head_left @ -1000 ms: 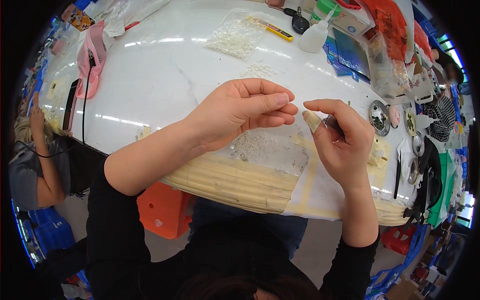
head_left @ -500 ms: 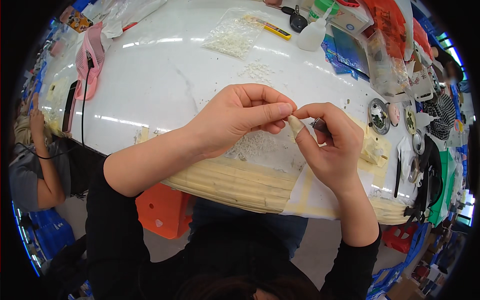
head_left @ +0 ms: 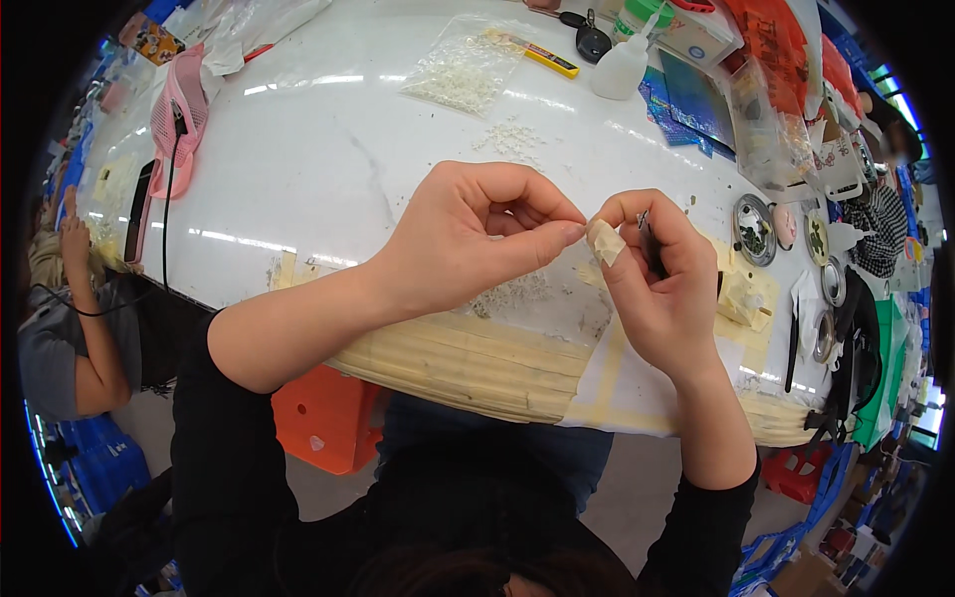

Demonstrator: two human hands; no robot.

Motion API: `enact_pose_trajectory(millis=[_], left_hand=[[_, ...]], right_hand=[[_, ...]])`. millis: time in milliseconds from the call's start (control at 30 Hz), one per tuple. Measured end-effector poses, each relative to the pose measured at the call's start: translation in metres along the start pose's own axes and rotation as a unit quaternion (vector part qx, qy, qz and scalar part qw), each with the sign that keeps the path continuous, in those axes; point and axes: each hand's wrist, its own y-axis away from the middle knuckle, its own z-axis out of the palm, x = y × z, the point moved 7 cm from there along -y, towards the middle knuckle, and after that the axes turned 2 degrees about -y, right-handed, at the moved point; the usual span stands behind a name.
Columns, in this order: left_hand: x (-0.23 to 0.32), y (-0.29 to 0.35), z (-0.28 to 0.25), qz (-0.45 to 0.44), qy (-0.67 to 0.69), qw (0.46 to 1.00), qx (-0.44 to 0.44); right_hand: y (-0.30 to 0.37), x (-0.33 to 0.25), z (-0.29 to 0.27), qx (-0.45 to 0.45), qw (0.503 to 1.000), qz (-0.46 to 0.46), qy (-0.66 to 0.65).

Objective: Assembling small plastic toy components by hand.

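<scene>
My left hand is closed in a pinch, thumb against index finger; whatever sits at its fingertips is too small to make out. Close beside it, fingertips nearly meeting, my right hand also pinches with thumb and index finger. Beige tape wraps the right thumb. A small dark metal tool is tucked in the right hand's curled fingers; its exact kind is hidden. Below the hands, tiny white pieces lie scattered on the white table, and another patch of white bits lies beyond them.
A clear bag of white pieces, a yellow cutter and a white squeeze bottle lie farther back. Round metal dishes stand right. Beige tape covers the front edge. Another person sits at left.
My right hand has turned and shifted slightly up, its taped thumb now higher against the index finger. The left fingers have straightened a little, and a small gap shows between the two hands.
</scene>
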Motion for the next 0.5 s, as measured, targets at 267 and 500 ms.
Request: enact_pose_trajectory(millis=[267,500], left_hand=[[0.0004,-0.0011,-0.0018,-0.006,0.009,1.000,-0.004],[0.0012,-0.0018,-0.0050,0.009,0.013,1.000,0.006]], right_hand=[[-0.0021,-0.0043,-0.0021,-0.009,0.999,-0.020,0.036],[-0.0037,-0.0062,0.0006,-0.008,0.973,-0.104,0.207]])
